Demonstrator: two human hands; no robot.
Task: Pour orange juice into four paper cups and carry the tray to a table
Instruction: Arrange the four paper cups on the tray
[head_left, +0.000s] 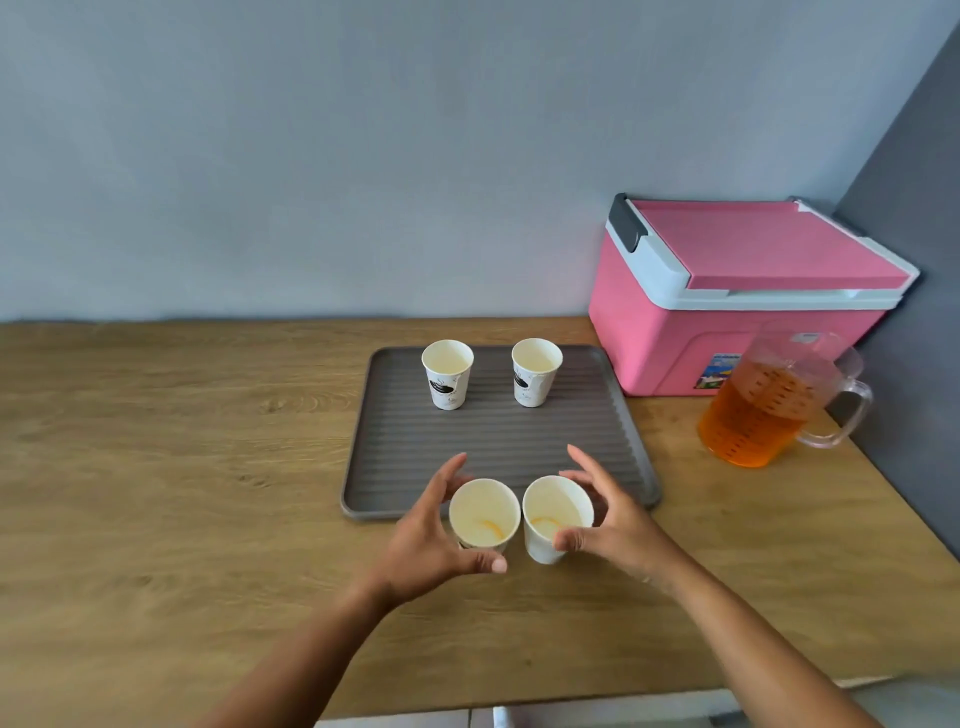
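Left hand (431, 535) grasping a paper cup (484, 514) at the tray's (488, 441) near edge, right hand (608, 519) grasping another cup (556, 517) beside it, two more cups (448, 373) at the tray's far end, juice jug (763, 410) right of the tray

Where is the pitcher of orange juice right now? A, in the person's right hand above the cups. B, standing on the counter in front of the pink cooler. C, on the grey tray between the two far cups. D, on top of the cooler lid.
B: the pitcher stands on the wooden counter in front of the pink cooler, off the tray, while both hands hold paper cups.
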